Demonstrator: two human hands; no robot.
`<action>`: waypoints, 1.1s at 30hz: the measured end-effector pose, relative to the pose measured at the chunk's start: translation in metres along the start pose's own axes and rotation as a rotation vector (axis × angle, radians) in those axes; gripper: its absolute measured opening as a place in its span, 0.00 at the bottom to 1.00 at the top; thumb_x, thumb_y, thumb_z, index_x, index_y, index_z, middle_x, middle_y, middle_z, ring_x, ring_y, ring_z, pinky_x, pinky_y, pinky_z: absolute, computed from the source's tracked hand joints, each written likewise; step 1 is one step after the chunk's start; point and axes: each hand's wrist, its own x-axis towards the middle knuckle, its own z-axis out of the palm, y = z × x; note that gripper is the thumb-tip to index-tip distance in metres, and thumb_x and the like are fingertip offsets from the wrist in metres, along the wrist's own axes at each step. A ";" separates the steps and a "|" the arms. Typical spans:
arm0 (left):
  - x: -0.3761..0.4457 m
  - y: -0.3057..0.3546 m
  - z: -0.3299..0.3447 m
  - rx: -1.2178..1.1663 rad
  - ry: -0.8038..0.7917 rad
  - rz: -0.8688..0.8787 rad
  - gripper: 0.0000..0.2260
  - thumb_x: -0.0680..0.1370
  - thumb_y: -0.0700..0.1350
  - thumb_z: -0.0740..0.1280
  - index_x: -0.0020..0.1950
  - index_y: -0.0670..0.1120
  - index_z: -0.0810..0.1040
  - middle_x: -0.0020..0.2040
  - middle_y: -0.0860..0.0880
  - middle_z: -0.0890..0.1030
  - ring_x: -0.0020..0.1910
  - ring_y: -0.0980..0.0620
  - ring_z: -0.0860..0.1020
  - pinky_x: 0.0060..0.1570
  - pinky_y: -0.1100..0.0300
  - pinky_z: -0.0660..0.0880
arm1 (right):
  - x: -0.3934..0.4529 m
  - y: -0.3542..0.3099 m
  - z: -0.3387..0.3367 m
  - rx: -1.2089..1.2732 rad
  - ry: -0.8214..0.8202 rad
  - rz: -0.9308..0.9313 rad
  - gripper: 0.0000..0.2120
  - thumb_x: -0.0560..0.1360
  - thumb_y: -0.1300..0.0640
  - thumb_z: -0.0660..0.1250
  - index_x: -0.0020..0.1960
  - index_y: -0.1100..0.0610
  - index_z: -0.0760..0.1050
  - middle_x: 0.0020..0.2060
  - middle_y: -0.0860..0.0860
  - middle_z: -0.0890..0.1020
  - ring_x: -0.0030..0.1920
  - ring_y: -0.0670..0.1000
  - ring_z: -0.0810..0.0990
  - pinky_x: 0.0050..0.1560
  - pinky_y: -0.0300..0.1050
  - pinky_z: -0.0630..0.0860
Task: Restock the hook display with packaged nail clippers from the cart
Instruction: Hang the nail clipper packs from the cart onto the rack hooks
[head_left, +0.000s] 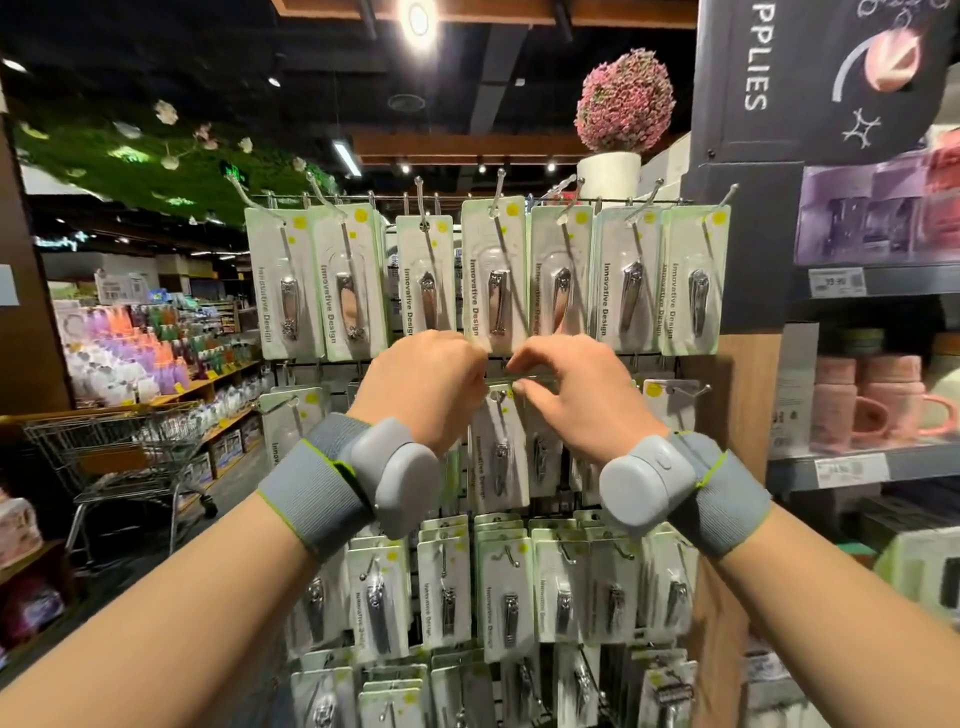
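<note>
Left hand (423, 387) curled, holding unclear, right hand (576, 395) pinching a clipper pack's (498, 452) top at the second-row hook, cart (119, 457) far left

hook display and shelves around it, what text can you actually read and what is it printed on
"Innovative Design": runs down the side of each nail clipper pack on the hook display.
"PPLIES": cut-off white letters on the dark sign at upper right.
"99.90", roughly: price tag on the right shelf edge, blurred.
Lower shelf tag: too blurred to read.
Lit sign far left: unreadable.
</note>
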 end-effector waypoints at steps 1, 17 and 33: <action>-0.005 -0.001 -0.001 -0.029 0.045 0.038 0.08 0.79 0.46 0.61 0.48 0.45 0.78 0.45 0.48 0.78 0.48 0.45 0.76 0.46 0.51 0.75 | -0.004 0.000 -0.002 0.033 0.038 -0.006 0.06 0.75 0.59 0.67 0.51 0.56 0.79 0.47 0.52 0.82 0.51 0.54 0.77 0.56 0.53 0.73; -0.076 0.104 0.027 -0.488 0.159 0.322 0.07 0.75 0.45 0.64 0.43 0.44 0.79 0.37 0.47 0.79 0.38 0.43 0.78 0.37 0.51 0.75 | -0.163 -0.004 -0.061 0.027 0.275 0.251 0.06 0.73 0.60 0.64 0.46 0.60 0.78 0.41 0.53 0.80 0.45 0.54 0.78 0.48 0.53 0.74; -0.124 0.398 0.087 -0.780 -0.198 0.233 0.11 0.76 0.50 0.64 0.44 0.44 0.81 0.38 0.49 0.80 0.39 0.46 0.79 0.41 0.57 0.73 | -0.400 0.148 -0.206 0.081 0.089 0.699 0.05 0.74 0.63 0.65 0.47 0.58 0.78 0.36 0.41 0.77 0.37 0.42 0.75 0.44 0.36 0.72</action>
